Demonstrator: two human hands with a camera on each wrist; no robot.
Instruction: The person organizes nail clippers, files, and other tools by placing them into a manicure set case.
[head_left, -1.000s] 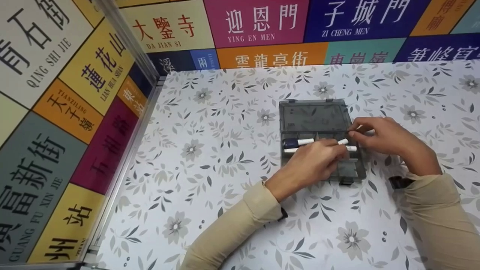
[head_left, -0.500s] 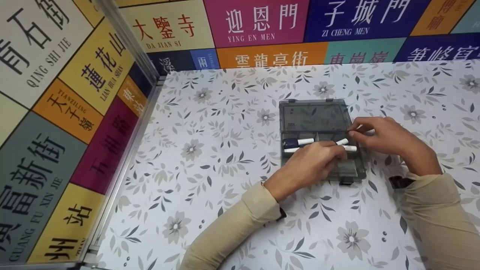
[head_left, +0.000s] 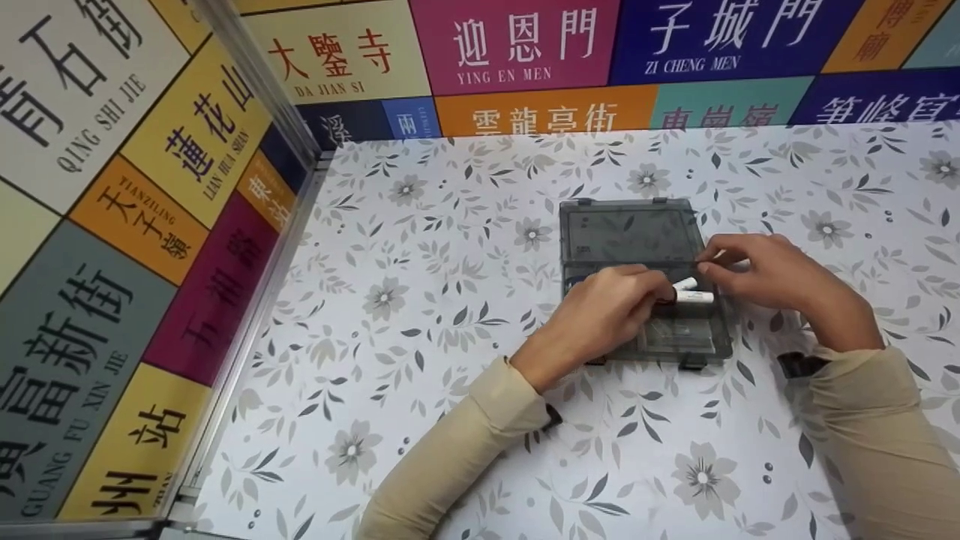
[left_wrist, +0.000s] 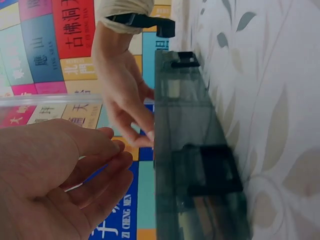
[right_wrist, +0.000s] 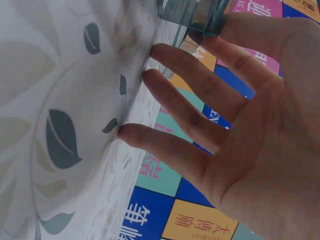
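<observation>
A smoky, see-through plastic organizer box (head_left: 628, 232) lies with its lid folded back on the table. White caps (head_left: 694, 297) of small bottles, like nail polish bottles, show in its middle row; a dark bottle body is partly visible beside the fingertips. The left hand (head_left: 611, 304) hovers over the box's left half and hides much of it. In the left wrist view, the loosely bent fingers of the left hand (left_wrist: 75, 175) show nothing between them. Thumb and index finger of the right hand (head_left: 765, 274) pinch the box's right edge; its other fingers (right_wrist: 165, 142) reach down to the tabletop.
The table has a white covering (head_left: 420, 420) with grey flowers and leaves. Colourful panels with Chinese lettering (head_left: 517, 45) stand along the back and left side. A metal frame edge (head_left: 247, 322) runs beside the left panel.
The left hand has shifted left, now covering the dark blue bottle and exposing more of the front compartments. A small clear divider piece seen raised earlier is now lower. The right hand stays put.
</observation>
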